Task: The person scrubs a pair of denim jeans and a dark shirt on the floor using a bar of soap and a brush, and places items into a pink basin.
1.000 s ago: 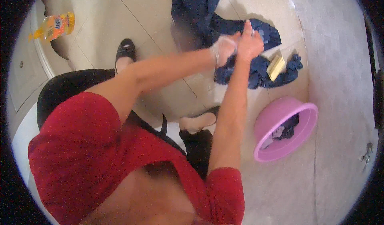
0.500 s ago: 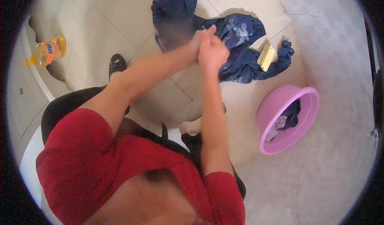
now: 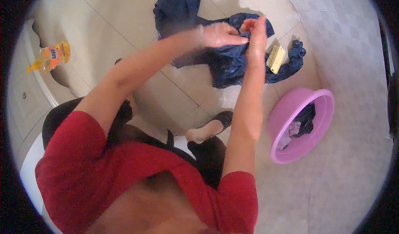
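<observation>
Over wet floor tiles, left hand (image 3: pixel 220 34) and right hand (image 3: pixel 254 33), each grip clamped on dark blue garment (image 3: pixel 232 63), yellow brush (image 3: pixel 275 58) beside

dark blue garment (image 3: pixel 232 65), wet, crumpled on tiles

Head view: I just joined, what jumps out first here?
Both hands meet at the top centre, the left hand and right hand gripping a bunch of the dark blue garment that lies spread on the tiled floor. A yellow brush lies on the cloth just right of them. At right, a pink basin holds more clothes; an orange bottle lies far left.
</observation>
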Motion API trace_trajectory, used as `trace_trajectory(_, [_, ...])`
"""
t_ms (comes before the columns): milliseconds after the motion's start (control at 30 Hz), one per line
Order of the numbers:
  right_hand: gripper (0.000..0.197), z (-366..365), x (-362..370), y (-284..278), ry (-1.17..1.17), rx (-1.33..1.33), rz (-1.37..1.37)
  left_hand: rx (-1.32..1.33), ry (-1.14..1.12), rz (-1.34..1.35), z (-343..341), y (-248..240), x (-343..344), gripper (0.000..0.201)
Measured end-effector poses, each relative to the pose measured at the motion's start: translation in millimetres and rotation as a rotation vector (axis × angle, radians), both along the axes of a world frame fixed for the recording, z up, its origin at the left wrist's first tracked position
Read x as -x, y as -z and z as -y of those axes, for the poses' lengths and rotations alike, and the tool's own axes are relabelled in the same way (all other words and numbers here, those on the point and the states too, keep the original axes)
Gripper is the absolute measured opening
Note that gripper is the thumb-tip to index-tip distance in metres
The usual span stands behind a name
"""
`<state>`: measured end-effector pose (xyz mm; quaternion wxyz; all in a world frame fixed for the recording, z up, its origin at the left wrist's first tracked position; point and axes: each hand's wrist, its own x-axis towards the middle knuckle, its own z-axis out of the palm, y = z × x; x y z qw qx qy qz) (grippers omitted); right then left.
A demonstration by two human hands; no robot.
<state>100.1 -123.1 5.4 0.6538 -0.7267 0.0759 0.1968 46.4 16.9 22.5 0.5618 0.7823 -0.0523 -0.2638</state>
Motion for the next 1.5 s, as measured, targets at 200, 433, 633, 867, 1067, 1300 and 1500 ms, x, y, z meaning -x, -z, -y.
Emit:
trace_trajectory(200, [0.060, 20.8, 17.9, -30.6, -0.520, 0.035, 0.253, -0.061, -0.056, 0.564, -64.2, -29.5, -13.2, 0.035])
trace_trajectory(433, [0.031, 25.4, 17.8, -16.7, -0.387, 0.342, 0.544, 0.824, -0.326, 0.308, -106.7, -52.2, -12.7, 0.028])
trace_trajectory(633, [0.018, -0.2, 29.8, -52.4, -0.003, -0.585, 0.355, 1.068, -0.900, 0.063, -114.5, 39.6, 0.7, 0.042])
trace_trajectory(867, [0.033, -108.6, 107.5, -25.8, -0.429, 0.330, 0.653, 1.097, -1.135, -0.762, -59.8, 49.7, 30.1, 0.055])
trace_trajectory(1067, [0.017, -106.6, 78.6, 0.9, -0.077, 0.507, 0.512, 0.134, -0.833, 0.200, -40.8, 80.3, 51.4, 0.046])
trace_trajectory(1300, [0.039, -123.2, 86.7, 5.7, 0.020, 0.674, 0.514, -0.088, -0.825, -0.101, -44.7, 83.3, 33.9, 0.030])
trace_trajectory(1500, [0.041, -105.8, 53.0, 18.8, 0.022, 1.016, 0.504, 1.256, -0.939, -0.680, -10.8, 78.0, 62.4, 0.026])
